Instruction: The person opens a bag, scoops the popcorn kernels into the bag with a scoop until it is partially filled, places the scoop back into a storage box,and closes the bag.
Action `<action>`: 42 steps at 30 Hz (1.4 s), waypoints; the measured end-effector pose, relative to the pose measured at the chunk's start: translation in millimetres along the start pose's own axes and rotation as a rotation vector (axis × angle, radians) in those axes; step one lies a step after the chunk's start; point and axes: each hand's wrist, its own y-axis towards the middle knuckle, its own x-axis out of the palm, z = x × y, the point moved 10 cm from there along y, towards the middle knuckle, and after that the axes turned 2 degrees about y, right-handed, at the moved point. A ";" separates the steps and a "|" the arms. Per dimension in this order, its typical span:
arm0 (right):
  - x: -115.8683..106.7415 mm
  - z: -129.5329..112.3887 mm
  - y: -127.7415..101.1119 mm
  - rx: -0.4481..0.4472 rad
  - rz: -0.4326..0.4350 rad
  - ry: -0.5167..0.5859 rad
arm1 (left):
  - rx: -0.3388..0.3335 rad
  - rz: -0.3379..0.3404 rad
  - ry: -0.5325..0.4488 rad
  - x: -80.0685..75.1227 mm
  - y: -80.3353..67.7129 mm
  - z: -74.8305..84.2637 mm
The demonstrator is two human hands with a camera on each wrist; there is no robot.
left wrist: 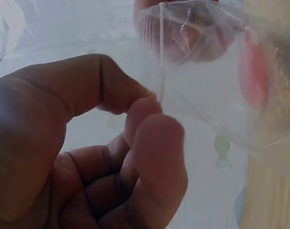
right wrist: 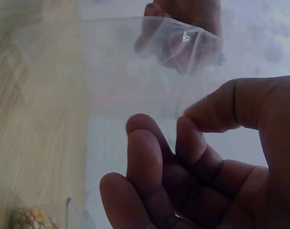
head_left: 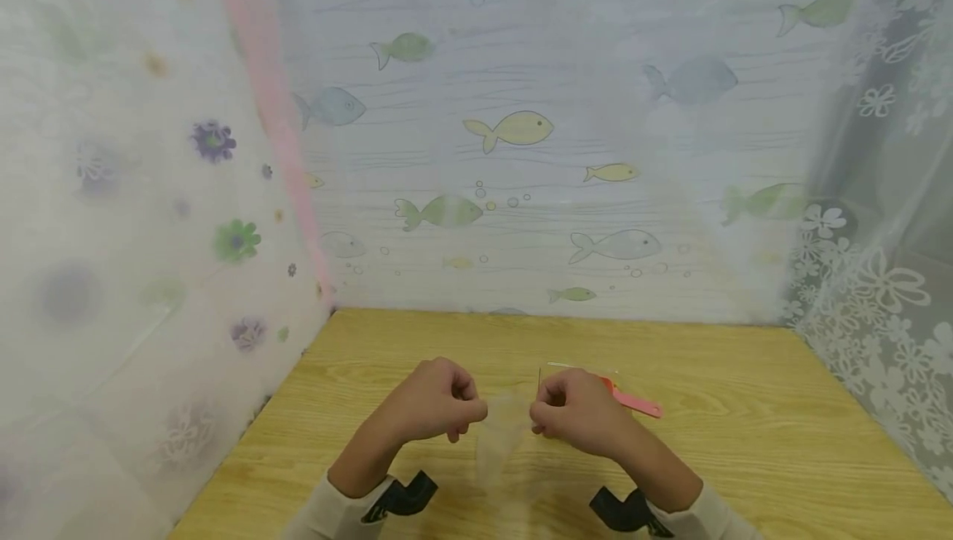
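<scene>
A small clear plastic bag hangs between my two hands above the wooden table. My left hand pinches its left edge between thumb and forefinger, which the left wrist view shows close up: left hand, bag. My right hand pinches the opposite edge. In the right wrist view the right hand holds the bag at its rim, with the left hand's fingers showing through the film. The bag's mouth looks parted, and I see nothing inside it.
A pink flat object lies on the table just behind my right hand. Corn kernels sit beside a clear wrapper at the lower left of the right wrist view. Fish-print and floral curtains enclose the table on three sides.
</scene>
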 end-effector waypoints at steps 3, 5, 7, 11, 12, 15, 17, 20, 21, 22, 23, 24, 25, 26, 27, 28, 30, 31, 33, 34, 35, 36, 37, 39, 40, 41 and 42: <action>-0.8 -1.2 0.1 -0.014 -0.019 -0.067 | -0.004 -0.025 0.020 -0.3 -1.2 -0.9; -1.4 -1.7 -0.1 -0.025 -0.025 -0.100 | 0.000 -0.036 0.029 -1.0 -1.9 -0.1; -1.8 -1.9 0.1 -0.030 -0.024 -0.117 | 0.006 -0.042 0.029 -1.5 -2.3 1.2; -1.9 1.6 1.3 -0.010 -0.018 -0.079 | 0.025 -0.047 0.016 -0.4 -1.0 3.4; -1.7 3.1 1.8 0.002 -0.016 -0.053 | 0.034 -0.048 0.007 0.2 -0.4 4.1; -0.2 8.1 3.5 0.039 -0.014 0.061 | 0.068 -0.044 -0.005 1.5 1.8 5.9; 0.6 11.4 4.8 0.063 -0.008 0.135 | 0.097 -0.031 0.008 1.3 3.3 7.1; 0.6 15.9 6.0 0.094 0.007 0.210 | 0.126 -0.007 0.032 1.8 5.6 6.0; 0.4 17.2 6.2 0.103 0.012 0.227 | 0.137 -0.005 0.038 3.1 6.4 5.4; 0.1 18.2 6.3 0.110 0.016 0.240 | 0.146 -0.007 0.047 5.3 7.2 4.4; -0.1 18.8 6.5 0.112 0.018 0.250 | 0.154 -0.012 0.054 8.0 7.9 3.3; -0.3 19.3 6.6 0.113 0.019 0.259 | 0.169 -0.025 0.061 11.8 8.8 2.5; -0.3 19.5 6.7 0.111 0.018 0.266 | 0.185 -0.039 0.069 15.9 9.8 1.9; -0.4 19.7 6.9 0.108 0.018 0.274 | 0.205 -0.051 0.079 19.7 10.6 1.9; -0.5 19.6 7.0 0.104 0.017 0.279 | 0.223 -0.062 0.088 23.2 11.4 1.7; -0.8 19.7 7.1 0.101 0.016 0.285 | 0.240 -0.068 0.098 25.8 12.4 1.5; -1.6 19.9 7.5 0.097 0.017 0.298 | 0.271 -0.065 0.113 28.9 14.5 1.1; -2.3 19.9 7.6 0.096 0.019 0.303 | 0.279 -0.057 0.117 29.0 15.4 0.7; -4.2 20.1 7.7 0.098 0.028 0.309 | 0.286 -0.031 0.118 27.1 17.2 -0.2; -5.3 20.4 7.8 0.102 0.033 0.313 | 0.286 -0.016 0.114 25.5 17.9 -0.3; -6.3 20.7 8.0 0.106 0.038 0.316 | 0.288 -0.003 0.108 23.8 18.1 -0.1; -7.1 21.0 8.1 0.112 0.042 0.319 | 0.288 0.011 0.102 21.8 18.1 0.5; -7.8 20.9 8.3 0.114 0.045 0.322 | 0.291 0.024 0.090 19.8 18.0 1.4; -8.8 21.0 8.8 0.119 0.047 0.327 | 0.299 0.044 0.073 16.2 17.4 3.6; -9.1 21.0 9.0 0.120 0.047 0.328 | 0.304 0.051 0.064 14.8 16.8 4.8; -9.4 20.8 9.2 0.119 0.045 0.331 | 0.309 0.056 0.058 13.7 16.3 5.8; -9.7 20.8 9.3 0.118 0.043 0.332 | 0.312 0.061 0.053 12.8 16.0 6.3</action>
